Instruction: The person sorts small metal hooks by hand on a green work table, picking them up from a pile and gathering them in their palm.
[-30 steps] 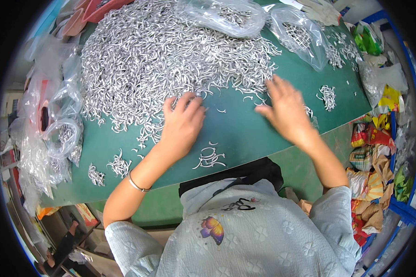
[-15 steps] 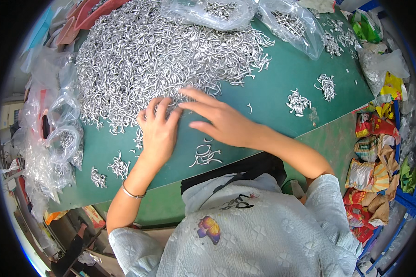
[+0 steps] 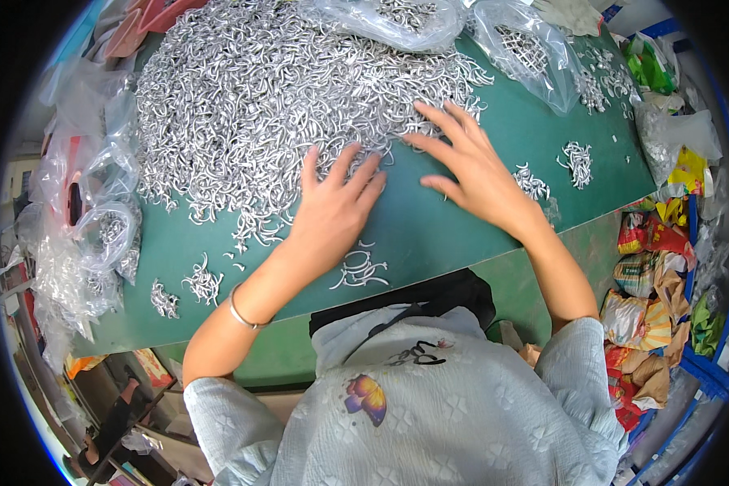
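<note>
A wide heap of small curved silver metal pieces [image 3: 243, 105] covers the far left and middle of the green tabletop [image 3: 429, 235]. My left hand [image 3: 336, 202] is at the heap's near edge, fingers spread and fingertips touching the pieces. At the right edge of the heap, my right hand [image 3: 474, 166] has its fingers apart, the tips by the outermost pieces. Neither hand shows anything held. Close to my body lies a small loose group of curved pieces [image 3: 360, 269]. A small pile [image 3: 531, 183] is partly hidden behind my right hand.
Small piles [image 3: 203, 283] lie at the near left, another pile [image 3: 576, 164] at the right. Clear plastic bags of parts [image 3: 526, 53] rest at the back; more plastic bags [image 3: 97, 235] crowd the left edge. Colourful sacks [image 3: 640, 316] fill a blue rack on the right.
Both hands have moved right along the heap's near edge. My right hand has also gone farther away, and the two hands are now wider apart.
</note>
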